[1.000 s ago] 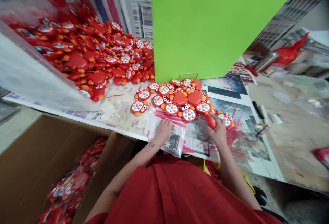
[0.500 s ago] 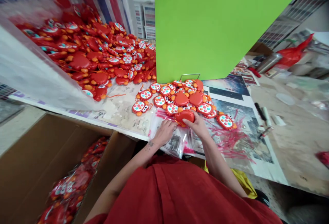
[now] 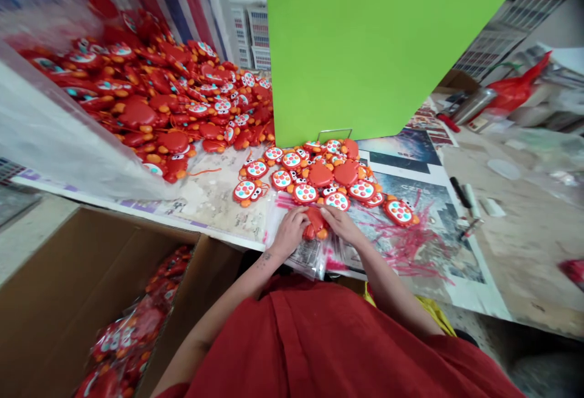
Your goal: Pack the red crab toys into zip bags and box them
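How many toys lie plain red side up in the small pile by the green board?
3 visible: left toy and right toy side by side in the middle, back toy behind the right one. Others may be hidden.

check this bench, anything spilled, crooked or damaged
Pink streaks run messily across the printed sheet, below and right of the small toy pile; they look like stray ink or dye, but I can't tell which. No broken toy is visible.

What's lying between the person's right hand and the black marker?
The head view shows a red toy with coloured dots between the right hand and black marker, on a pink-streaked printed sheet.
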Available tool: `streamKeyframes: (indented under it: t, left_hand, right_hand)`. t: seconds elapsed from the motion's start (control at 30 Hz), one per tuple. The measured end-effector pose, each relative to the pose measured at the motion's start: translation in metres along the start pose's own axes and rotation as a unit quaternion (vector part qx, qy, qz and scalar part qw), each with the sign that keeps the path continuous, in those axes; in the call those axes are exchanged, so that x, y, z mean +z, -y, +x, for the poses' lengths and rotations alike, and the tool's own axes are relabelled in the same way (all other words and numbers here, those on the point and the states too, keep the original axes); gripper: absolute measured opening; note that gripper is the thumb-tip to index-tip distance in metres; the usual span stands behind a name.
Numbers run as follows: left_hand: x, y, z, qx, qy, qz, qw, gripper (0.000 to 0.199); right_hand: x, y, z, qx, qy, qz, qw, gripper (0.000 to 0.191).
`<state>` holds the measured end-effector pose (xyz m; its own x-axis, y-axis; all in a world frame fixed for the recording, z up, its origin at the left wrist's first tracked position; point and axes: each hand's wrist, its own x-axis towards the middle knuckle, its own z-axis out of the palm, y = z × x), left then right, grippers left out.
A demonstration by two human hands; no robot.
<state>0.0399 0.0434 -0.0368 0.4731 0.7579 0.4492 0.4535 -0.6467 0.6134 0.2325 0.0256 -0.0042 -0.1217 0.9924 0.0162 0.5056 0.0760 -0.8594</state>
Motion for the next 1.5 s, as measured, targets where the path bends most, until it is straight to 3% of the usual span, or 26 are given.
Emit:
streamKeyframes:
  t: [0.13, 0.23, 0.3, 0.37, 0.47, 0.57, 0.67, 0.73, 0.8, 0.9, 0.97, 1.03, 1.1, 1.17, 1.27, 1.33, 1.5]
  left_hand:
    - [-0.001, -0.002, 0.001, -0.016, 0.002, -0.01, 1.0, 0.01]
    - [-0.002, -0.002, 0.001, -0.013, 0.0, -0.01, 1.0, 0.01]
    - [-0.002, -0.001, 0.001, -0.011, -0.002, -0.01, 1.0, 0.01]
    - [-0.003, -0.001, 0.001, -0.011, -0.002, -0.011, 1.0, 0.01]
    - [-0.003, -0.001, 0.002, -0.013, -0.001, -0.012, 1.0, 0.01]
    - [-0.004, -0.002, 0.002, -0.011, 0.002, -0.014, 1.0, 0.01]
    - [-0.004, -0.002, 0.002, -0.014, 0.007, -0.017, 1.0, 0.01]
    - [-0.004, -0.002, 0.002, -0.015, 0.008, -0.02, 1.0, 0.011]
    - [-0.004, -0.002, 0.002, -0.016, 0.007, -0.024, 1.0, 0.011]
    - [-0.004, -0.002, 0.002, -0.023, 0.008, -0.026, 0.999, 0.011]
    - [-0.004, -0.002, 0.002, -0.024, 0.009, -0.027, 0.999, 0.011]
    - [-0.004, -0.001, 0.002, -0.02, 0.007, -0.028, 0.999, 0.011]
    - [-0.003, -0.001, 0.002, -0.017, 0.003, -0.027, 0.999, 0.01]
    - [-0.002, -0.002, 0.002, -0.02, 0.002, -0.025, 0.999, 0.01]
    - [-0.003, -0.003, 0.002, -0.027, 0.013, -0.028, 0.999, 0.009]
    - [-0.006, -0.003, 0.003, -0.033, 0.027, -0.039, 0.998, 0.009]
    - [-0.021, -0.003, 0.011, -0.067, 0.085, -0.082, 0.991, 0.006]
  right_hand:
    - [-0.042, -0.037, -0.041, 0.053, -0.082, -0.134, 0.986, 0.034]
    - [-0.071, -0.057, -0.07, 0.094, -0.235, -0.333, 0.908, 0.038]
    - [-0.08, -0.06, -0.079, 0.104, -0.283, -0.398, 0.866, 0.038]
    - [-0.076, -0.053, -0.079, 0.082, -0.261, -0.384, 0.882, 0.033]
    - [-0.05, -0.039, -0.068, 0.01, -0.127, -0.306, 0.943, 0.035]
    - [-0.024, -0.031, -0.058, -0.013, -0.038, -0.274, 0.961, 0.022]
    - [-0.026, -0.037, -0.058, 0.005, -0.054, -0.28, 0.958, 0.016]
    - [-0.042, -0.046, -0.066, 0.031, -0.079, -0.31, 0.947, 0.018]
    - [-0.064, -0.052, -0.078, 0.077, -0.113, -0.379, 0.915, 0.016]
    - [-0.089, -0.052, -0.093, 0.135, -0.186, -0.464, 0.855, 0.039]
    - [-0.094, -0.044, -0.096, 0.128, -0.225, -0.441, 0.859, 0.046]
    - [-0.084, -0.033, -0.09, 0.113, -0.214, -0.353, 0.904, 0.041]
    - [-0.062, -0.024, -0.078, 0.114, -0.155, -0.246, 0.95, 0.042]
    - [-0.033, -0.017, -0.065, 0.11, -0.097, -0.18, 0.973, 0.046]
    - [0.006, -0.015, -0.046, 0.069, -0.089, -0.102, 0.988, 0.042]
    - [0.021, -0.015, -0.037, 0.063, -0.108, -0.067, 0.99, 0.039]
    - [0.027, -0.016, -0.028, 0.09, -0.11, -0.014, 0.99, 0.044]
